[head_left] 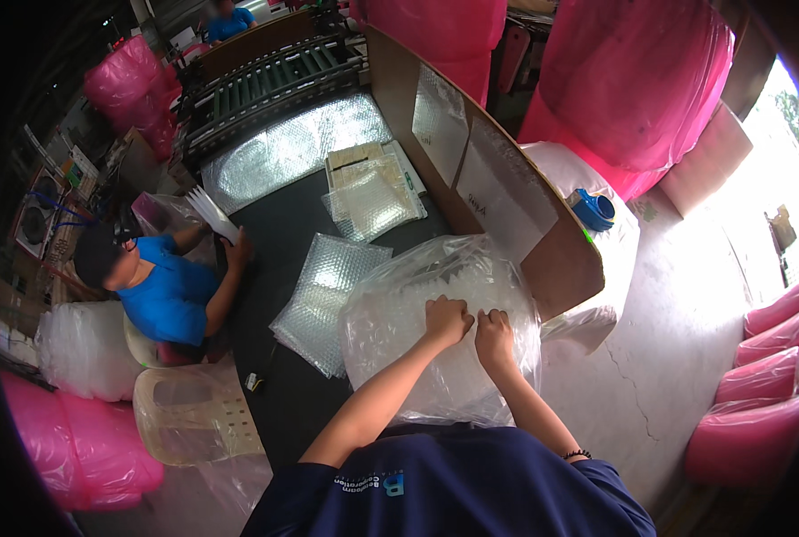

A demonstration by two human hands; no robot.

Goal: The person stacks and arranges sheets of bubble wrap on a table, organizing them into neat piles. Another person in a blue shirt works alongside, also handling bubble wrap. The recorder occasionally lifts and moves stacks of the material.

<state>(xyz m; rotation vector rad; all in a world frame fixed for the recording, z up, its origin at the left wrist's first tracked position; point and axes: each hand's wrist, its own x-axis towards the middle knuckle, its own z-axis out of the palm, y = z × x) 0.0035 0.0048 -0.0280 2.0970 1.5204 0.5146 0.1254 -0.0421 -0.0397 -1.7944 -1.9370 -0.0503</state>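
Note:
A large clear plastic bag [382,336] packed with whitish, translucent contents sits at the near end of the dark table [274,224]. My left hand [450,319] is closed on the top of the bag, its fingers curled into the film. Close beside it, my right hand [494,336] also has its fingers closed on the plastic, a small gap apart from the left. What exactly fills the bag is hard to make out through the film. Against the bag's left side lie bubble wrap sheets [323,300], flat on the table.
A tall brown board [543,228] borders the table's right side; behind it, blue tape [594,209] rests on a white-wrapped bundle. Farther off are papers with bubble wrap [373,201] and a roller conveyor [274,76]. A seated co-worker [171,277] holds white sheets at left.

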